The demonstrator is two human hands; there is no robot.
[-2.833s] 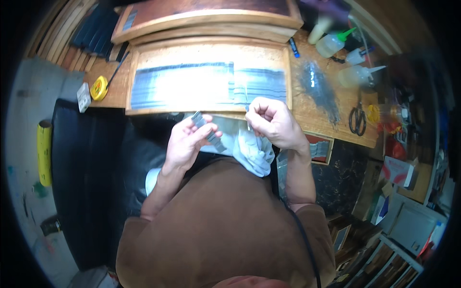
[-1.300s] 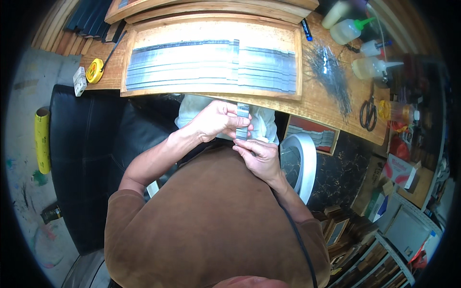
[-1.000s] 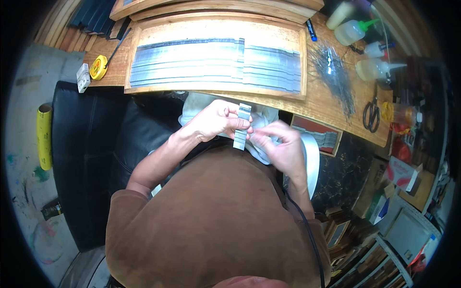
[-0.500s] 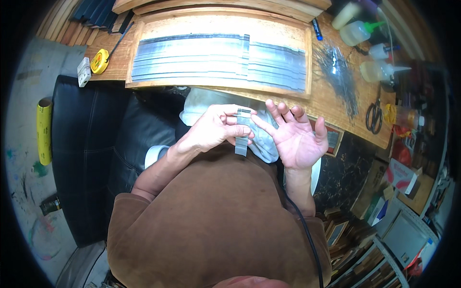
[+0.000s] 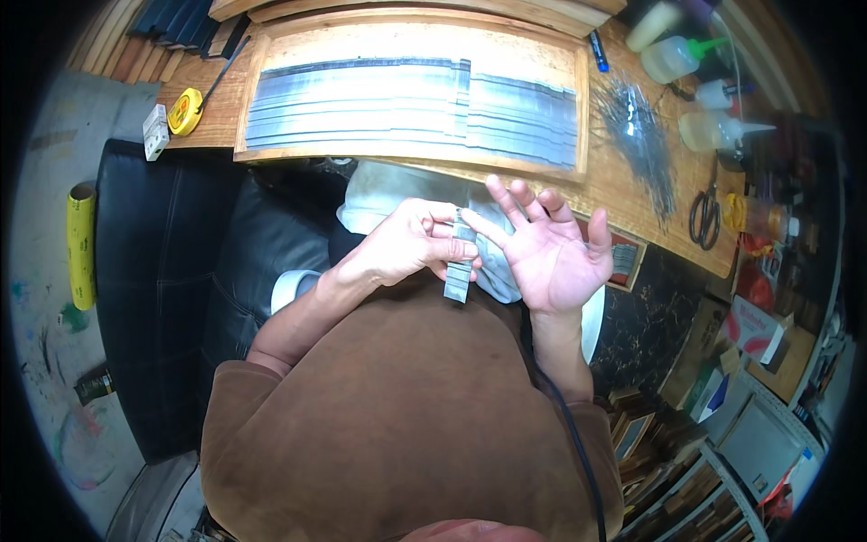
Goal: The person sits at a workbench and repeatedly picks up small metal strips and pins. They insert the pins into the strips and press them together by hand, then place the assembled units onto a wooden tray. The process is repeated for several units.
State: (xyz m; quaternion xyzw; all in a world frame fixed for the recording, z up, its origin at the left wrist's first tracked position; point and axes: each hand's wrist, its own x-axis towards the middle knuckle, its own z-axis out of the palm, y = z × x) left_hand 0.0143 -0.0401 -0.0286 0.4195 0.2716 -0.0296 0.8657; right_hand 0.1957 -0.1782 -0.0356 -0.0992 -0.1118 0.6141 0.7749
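Observation:
My left hand (image 5: pixel 405 241) pinches a small stack of thin grey strips (image 5: pixel 457 285) between thumb and fingers, in front of my chest. The stack stands roughly lengthwise, its lower end poking out below my thumb. My right hand (image 5: pixel 558 262) is open, palm up, with fingers spread. Its index fingertip reaches the upper end of the stack, and the other fingers stay apart from it. On the table beyond lies a shallow wooden tray (image 5: pixel 582 108) holding overlapping rows of similar grey strips (image 5: pixel 361 104).
Right of the tray are loose thin wires (image 5: pixel 637 135), black scissors (image 5: pixel 704 217), a blue marker (image 5: pixel 599 52) and squeeze bottles (image 5: pixel 673 60). At left sit a yellow tape measure (image 5: pixel 186 112) and a white block (image 5: pixel 155 133). A black chair (image 5: pixel 172 298) stands left; a cable (image 5: pixel 578 434) runs over my right side.
The stack has tilted slightly in my left fingers, and its lower end now reaches a little lower. My right hand has shifted slightly left, its index fingertip now over the stack's upper end.

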